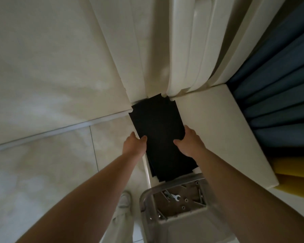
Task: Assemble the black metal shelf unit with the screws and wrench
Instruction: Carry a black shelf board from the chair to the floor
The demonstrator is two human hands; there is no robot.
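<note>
left hand (133, 144) grips black panels (158, 127) | right hand (188, 142) grips opposite edge | wrench (175, 197) in tray (147, 199)

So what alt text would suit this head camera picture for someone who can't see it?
Left hand and right hand grip the side edges of a flat black metal shelf panel standing in a cream-walled corner. Below, a grey tray holds a small silver wrench and screws.

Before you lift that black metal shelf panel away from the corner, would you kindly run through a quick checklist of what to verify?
1. Left hand grips the flat black metal shelf panel: ok.
2. Right hand grips its opposite edge: ok.
3. Panel's far notched end free of the cream wall corner: cannot tell.
4. More black panels stacked beneath: ok.
5. Small silver wrench on the stool seat: ok.
6. Screws there: cannot tell.
</note>
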